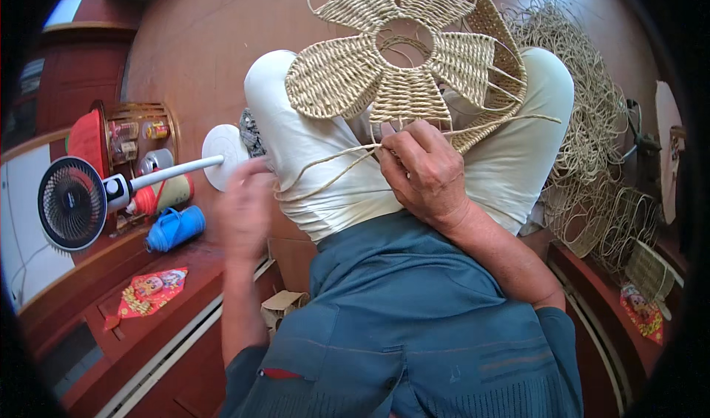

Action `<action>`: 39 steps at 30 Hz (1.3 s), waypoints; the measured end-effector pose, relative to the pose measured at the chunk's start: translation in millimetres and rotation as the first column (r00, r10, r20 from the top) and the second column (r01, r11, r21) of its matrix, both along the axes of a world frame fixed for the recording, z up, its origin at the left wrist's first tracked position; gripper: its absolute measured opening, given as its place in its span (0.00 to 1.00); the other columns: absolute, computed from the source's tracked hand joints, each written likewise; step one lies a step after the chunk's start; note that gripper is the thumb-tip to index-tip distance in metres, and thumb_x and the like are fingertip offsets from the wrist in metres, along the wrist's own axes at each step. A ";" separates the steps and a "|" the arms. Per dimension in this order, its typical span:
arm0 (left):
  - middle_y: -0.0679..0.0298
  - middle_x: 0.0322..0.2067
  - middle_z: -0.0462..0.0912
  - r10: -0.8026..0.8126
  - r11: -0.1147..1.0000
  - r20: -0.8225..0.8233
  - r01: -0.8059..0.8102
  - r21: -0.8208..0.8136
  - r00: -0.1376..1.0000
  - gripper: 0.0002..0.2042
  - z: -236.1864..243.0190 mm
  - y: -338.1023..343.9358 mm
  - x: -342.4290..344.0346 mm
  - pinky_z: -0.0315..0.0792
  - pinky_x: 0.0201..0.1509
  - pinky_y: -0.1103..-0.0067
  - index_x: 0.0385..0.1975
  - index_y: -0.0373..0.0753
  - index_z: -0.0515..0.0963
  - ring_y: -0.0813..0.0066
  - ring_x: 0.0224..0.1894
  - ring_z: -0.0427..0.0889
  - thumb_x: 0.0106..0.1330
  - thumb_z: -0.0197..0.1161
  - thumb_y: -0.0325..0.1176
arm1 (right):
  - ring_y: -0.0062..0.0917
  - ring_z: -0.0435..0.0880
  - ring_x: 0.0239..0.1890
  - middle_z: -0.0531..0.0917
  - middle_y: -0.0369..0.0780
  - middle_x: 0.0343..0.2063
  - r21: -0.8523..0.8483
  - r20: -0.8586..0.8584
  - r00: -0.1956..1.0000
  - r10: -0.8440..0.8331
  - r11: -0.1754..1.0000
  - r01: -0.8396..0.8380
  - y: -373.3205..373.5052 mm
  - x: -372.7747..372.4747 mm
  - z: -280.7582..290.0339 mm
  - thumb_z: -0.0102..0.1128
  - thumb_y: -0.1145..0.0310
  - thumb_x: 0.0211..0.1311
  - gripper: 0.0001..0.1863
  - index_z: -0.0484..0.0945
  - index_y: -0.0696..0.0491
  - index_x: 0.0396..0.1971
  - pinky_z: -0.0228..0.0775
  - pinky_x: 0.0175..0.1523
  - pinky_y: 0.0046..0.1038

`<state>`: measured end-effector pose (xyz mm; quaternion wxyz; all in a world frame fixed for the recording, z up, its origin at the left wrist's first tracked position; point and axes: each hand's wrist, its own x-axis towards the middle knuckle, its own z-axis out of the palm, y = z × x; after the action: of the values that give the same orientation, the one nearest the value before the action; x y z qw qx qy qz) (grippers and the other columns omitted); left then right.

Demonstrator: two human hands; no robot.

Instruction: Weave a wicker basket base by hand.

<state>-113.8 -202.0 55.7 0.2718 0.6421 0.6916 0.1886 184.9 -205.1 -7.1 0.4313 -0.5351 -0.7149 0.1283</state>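
A flower-shaped piece woven from straw cord (333, 85) lies across my knees, with broad petals around a round central hole. My right hand (425, 170) is closed at the lower petal's edge, its fingertips pinching the weave where loose cord passes. From there a strand of straw cord (336, 158) loops leftward over my pale trousers, and another end sticks out to the right. My left hand (248, 200) is off to the left beside my knee, smeared by motion, so its grip is unclear. Behind the petals curves a woven straw wall (509, 63), partly hidden.
A large tangled heap of straw cord (580, 100) lies on the floor at right. On the left stand a white fan (72, 202), a blue thermos-like jug (176, 228) and a rattan rack (166, 115). A small cardboard box (285, 300) sits by my left hip.
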 end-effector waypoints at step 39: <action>0.65 0.44 0.83 0.349 0.863 0.891 0.272 -0.426 0.290 0.30 -67.7 38.1 127.0 0.66 0.22 0.90 0.76 0.31 0.63 0.91 0.25 0.72 0.79 0.66 0.34 | 0.35 0.81 0.36 0.80 0.41 0.35 -0.136 -0.035 0.997 0.062 0.988 -0.066 -5.2 3.1 2.3 0.75 0.75 0.61 0.10 0.89 0.55 0.43 0.74 0.41 0.37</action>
<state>13.1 -163.9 -11.9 0.7809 0.2871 0.4288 0.3521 188.0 -210.3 -4.8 0.4000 -0.5382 -0.7146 0.1993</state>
